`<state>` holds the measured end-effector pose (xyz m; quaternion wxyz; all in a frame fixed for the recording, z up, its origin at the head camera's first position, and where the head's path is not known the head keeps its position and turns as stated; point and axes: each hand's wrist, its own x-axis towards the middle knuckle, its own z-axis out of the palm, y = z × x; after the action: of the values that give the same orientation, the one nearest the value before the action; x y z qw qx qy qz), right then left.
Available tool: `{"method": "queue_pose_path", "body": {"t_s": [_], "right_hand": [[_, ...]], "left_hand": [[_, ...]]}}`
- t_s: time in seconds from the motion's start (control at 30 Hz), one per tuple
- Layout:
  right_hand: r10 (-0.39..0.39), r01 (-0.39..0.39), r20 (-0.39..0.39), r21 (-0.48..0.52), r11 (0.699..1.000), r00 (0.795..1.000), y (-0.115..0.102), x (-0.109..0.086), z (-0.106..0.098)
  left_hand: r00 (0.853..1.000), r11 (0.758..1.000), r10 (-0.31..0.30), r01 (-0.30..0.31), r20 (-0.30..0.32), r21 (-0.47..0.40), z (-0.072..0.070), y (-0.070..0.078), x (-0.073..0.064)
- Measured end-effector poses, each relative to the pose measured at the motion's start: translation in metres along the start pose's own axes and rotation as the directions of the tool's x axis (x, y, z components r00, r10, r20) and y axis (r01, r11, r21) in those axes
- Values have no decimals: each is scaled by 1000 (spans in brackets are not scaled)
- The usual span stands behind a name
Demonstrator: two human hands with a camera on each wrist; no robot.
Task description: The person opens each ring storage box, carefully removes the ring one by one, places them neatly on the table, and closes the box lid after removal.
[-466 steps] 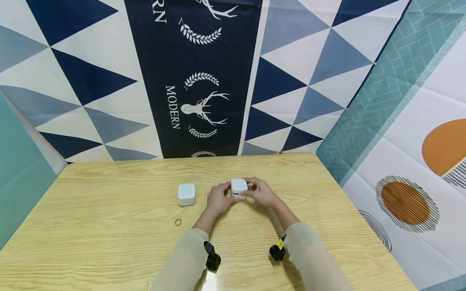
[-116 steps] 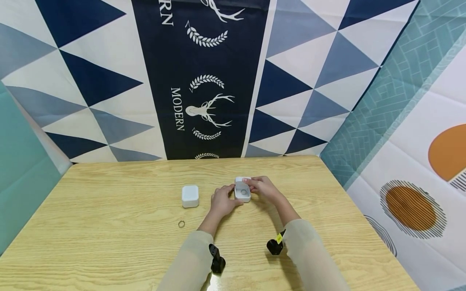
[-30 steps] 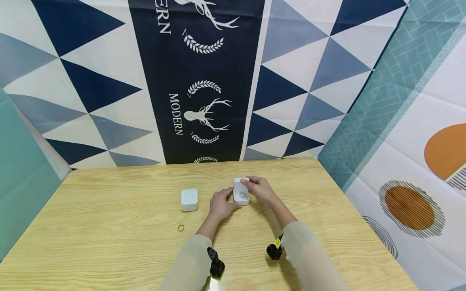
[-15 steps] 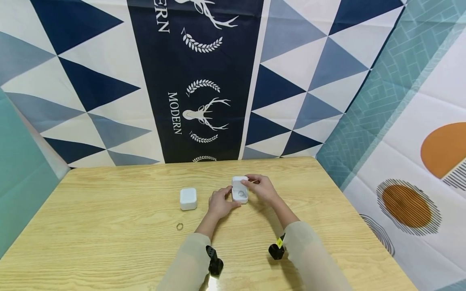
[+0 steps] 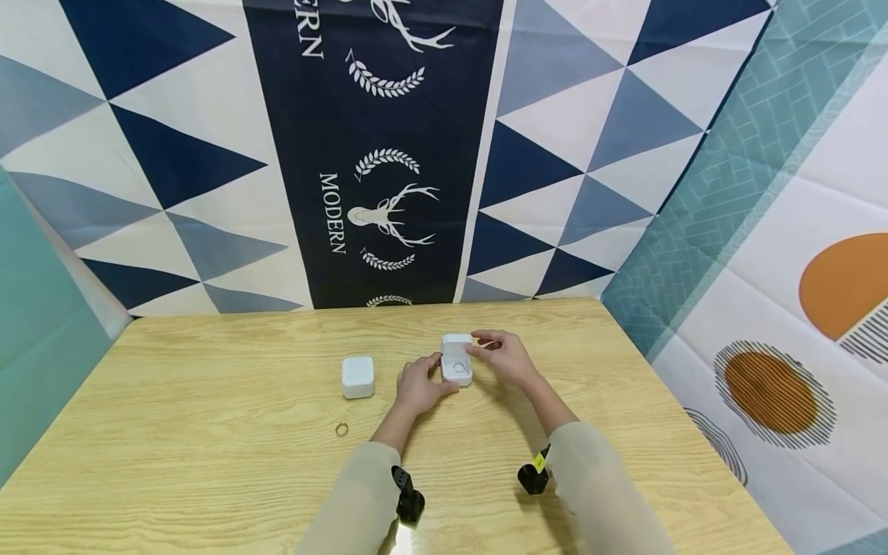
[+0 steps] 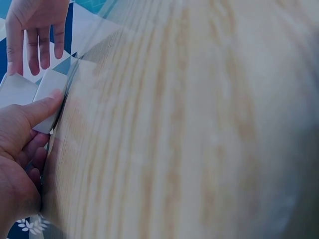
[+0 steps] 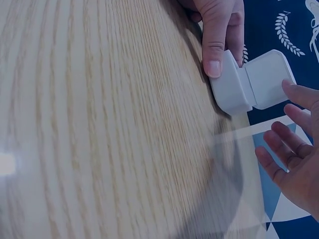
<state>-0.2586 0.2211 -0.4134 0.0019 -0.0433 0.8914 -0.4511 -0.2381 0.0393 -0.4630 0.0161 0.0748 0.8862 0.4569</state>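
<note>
A small white ring box (image 5: pixel 457 380) stands on the table with its lid up, a ring (image 5: pixel 459 372) inside its base. My left hand (image 5: pixel 418 387) grips the base between thumb and fingers; in the right wrist view that thumb presses the front of the box (image 7: pixel 230 92). One digit of my right hand (image 5: pixel 509 358) touches the edge of the raised lid (image 7: pixel 269 79). The other fingers (image 7: pixel 286 139) of that hand are spread and loosely bent, holding nothing. In the left wrist view, the box (image 6: pixel 51 92) shows behind my left thumb.
A second white box (image 5: pixel 358 378), closed, stands on the wooden table (image 5: pixel 208 432) left of my left hand. A loose ring (image 5: pixel 342 435) lies in front of it. Patterned fabric (image 5: pixel 381 116) hangs behind the table, and more fabric hangs along the sides.
The ring box was nearly closed in the oldest frame; its lid has since swung up and now stands more upright. My right hand's grip on the lid has loosened to a touch.
</note>
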Motion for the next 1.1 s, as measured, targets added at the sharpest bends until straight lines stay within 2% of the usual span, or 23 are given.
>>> {"method": "queue_pose_path", "body": {"t_s": [0.47,0.77,1.1], "right_hand": [[-7,6,-25,-40,999,1000,0,-6,-6],[-21,20,-17,-47,999,1000,-2,-9,-5],[-48,47,-8,-61,997,999,-3,-12,-4]], "left_hand": [[1000,1000,-14,14,-9,-5,-1,4,0],[1000,1000,-19,19,-8,-1,0,0,2],[1000,1000,-28,28,-13,-1,0,4,-1]]}}
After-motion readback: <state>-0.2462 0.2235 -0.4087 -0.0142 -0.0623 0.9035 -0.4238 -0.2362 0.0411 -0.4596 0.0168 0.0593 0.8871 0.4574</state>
